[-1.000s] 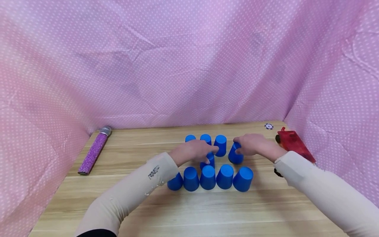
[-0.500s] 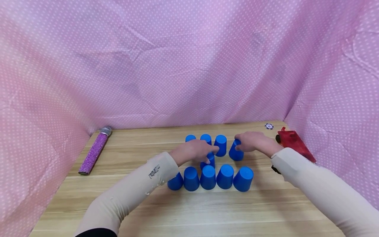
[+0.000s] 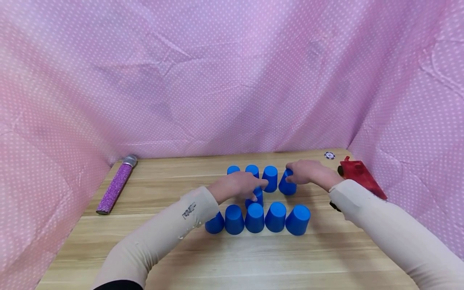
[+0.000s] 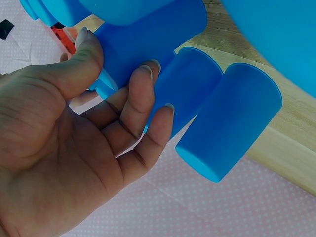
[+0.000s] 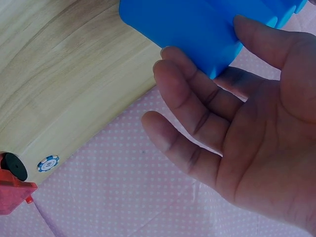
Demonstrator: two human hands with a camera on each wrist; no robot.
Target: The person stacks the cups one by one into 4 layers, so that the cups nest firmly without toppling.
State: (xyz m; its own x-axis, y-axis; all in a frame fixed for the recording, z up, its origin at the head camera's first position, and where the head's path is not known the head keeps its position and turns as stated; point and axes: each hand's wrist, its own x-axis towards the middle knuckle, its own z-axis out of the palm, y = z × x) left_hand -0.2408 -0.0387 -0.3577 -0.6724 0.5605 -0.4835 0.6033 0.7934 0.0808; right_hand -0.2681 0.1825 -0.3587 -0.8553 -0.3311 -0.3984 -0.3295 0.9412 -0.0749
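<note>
Upside-down blue plastic cups stand in two rows in the head view. My right hand (image 3: 308, 173) grips a cup (image 3: 287, 187) at the right end of the back row, thumb on one side and fingers on the other. That cup (image 5: 182, 29) shows between thumb and fingertips in the right wrist view. Between the rows, my left hand (image 3: 235, 186) holds another cup (image 3: 257, 197), partly hidden by the hand. In the left wrist view its thumb and curled fingers are around the cup (image 4: 143, 44). Just left of the right-hand cup stands a back-row cup (image 3: 270, 179).
Several cups form the front row (image 3: 255, 219), nearer my body. A purple glittery microphone (image 3: 115, 187) lies at the left of the wooden table (image 3: 163, 249). A poker chip (image 3: 329, 155) and a red object (image 3: 362, 177) lie at the right. Pink dotted cloth (image 3: 232, 80) surrounds the table.
My right hand has shifted its cup slightly away from me and then left, closer to the back-row cups. The left hand has stayed where it was.
</note>
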